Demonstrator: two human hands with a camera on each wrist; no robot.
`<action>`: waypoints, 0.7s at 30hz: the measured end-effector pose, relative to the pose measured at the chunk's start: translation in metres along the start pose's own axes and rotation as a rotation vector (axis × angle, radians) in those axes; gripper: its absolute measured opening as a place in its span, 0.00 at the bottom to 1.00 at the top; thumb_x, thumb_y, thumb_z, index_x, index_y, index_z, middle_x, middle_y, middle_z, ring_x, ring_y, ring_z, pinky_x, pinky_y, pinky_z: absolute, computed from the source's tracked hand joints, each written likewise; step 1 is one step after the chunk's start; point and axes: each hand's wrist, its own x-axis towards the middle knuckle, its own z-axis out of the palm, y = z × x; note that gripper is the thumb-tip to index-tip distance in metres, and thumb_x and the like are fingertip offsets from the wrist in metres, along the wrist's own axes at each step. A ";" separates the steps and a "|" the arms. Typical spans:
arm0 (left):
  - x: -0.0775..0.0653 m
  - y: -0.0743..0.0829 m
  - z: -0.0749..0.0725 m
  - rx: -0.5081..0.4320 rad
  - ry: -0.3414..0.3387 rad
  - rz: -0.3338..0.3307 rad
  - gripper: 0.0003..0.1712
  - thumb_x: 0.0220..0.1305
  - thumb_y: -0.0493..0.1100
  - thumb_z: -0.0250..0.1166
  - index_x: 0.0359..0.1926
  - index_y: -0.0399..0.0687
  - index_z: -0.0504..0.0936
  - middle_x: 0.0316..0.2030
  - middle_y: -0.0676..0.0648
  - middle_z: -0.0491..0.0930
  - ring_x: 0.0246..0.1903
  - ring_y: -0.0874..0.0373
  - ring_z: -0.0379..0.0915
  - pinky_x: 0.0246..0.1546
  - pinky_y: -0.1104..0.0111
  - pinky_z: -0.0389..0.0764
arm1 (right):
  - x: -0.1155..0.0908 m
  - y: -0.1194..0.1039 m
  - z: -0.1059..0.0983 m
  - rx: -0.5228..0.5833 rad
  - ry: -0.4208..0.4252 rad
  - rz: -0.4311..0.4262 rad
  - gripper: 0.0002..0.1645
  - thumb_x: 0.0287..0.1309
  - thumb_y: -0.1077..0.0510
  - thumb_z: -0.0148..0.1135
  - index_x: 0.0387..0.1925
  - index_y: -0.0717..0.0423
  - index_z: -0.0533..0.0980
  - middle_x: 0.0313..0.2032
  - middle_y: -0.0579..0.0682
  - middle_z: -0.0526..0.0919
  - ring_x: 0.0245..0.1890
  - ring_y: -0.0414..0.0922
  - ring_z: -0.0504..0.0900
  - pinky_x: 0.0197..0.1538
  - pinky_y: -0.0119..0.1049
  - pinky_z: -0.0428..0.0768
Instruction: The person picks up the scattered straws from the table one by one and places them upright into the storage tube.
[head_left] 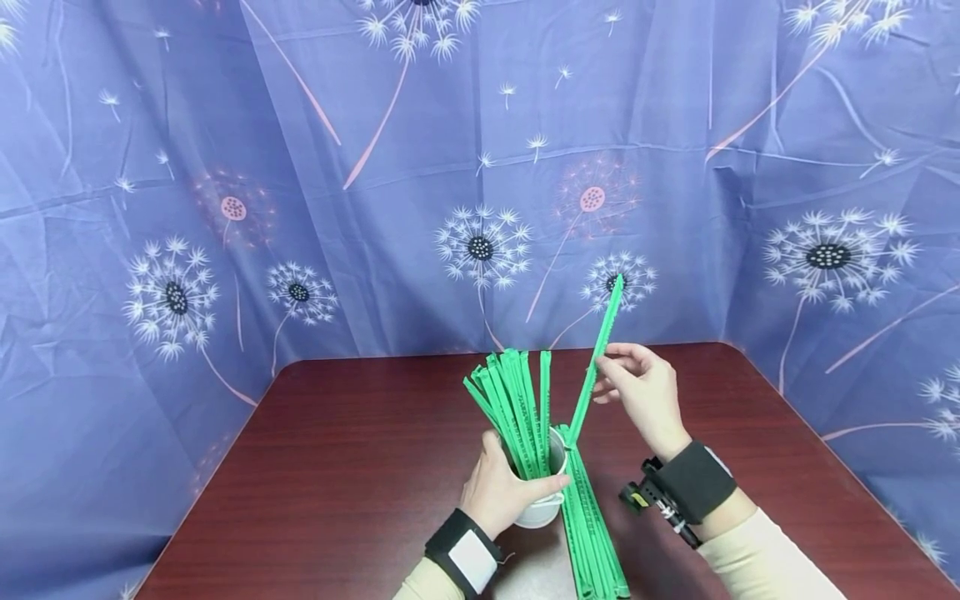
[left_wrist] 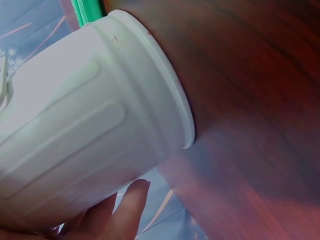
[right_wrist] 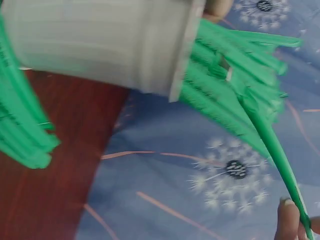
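Stick point(head_left: 606, 323), likely light and flimsy, is aptly pinched mid-length by right hand point(head_left: 647, 393). Cup point(head_left: 538, 514) is gripped by left hand point(head_left: 501, 493).

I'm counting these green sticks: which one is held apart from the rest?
The green stick pinched in the right hand; the others stand in a bunch in the white cup or lie in a bundle on the table.
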 end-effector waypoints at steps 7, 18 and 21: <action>0.000 0.000 -0.001 0.009 -0.002 0.002 0.58 0.30 0.77 0.76 0.55 0.46 0.66 0.41 0.47 0.80 0.33 0.55 0.78 0.25 0.62 0.72 | -0.006 -0.004 0.012 -0.023 0.002 -0.062 0.19 0.67 0.57 0.61 0.53 0.66 0.75 0.33 0.53 0.87 0.26 0.41 0.87 0.32 0.40 0.86; 0.000 0.001 -0.003 0.014 -0.002 0.011 0.58 0.29 0.77 0.76 0.54 0.46 0.66 0.43 0.45 0.80 0.35 0.53 0.79 0.26 0.60 0.74 | -0.020 0.018 0.030 -0.184 -0.136 -0.050 0.15 0.65 0.57 0.63 0.48 0.62 0.78 0.38 0.60 0.86 0.28 0.40 0.86 0.33 0.35 0.84; -0.001 0.001 -0.004 0.010 -0.003 0.018 0.57 0.30 0.76 0.76 0.55 0.46 0.66 0.43 0.46 0.80 0.34 0.53 0.79 0.27 0.60 0.74 | -0.021 0.025 0.033 -0.234 -0.164 -0.045 0.14 0.65 0.57 0.64 0.48 0.61 0.79 0.38 0.59 0.86 0.29 0.42 0.86 0.33 0.33 0.83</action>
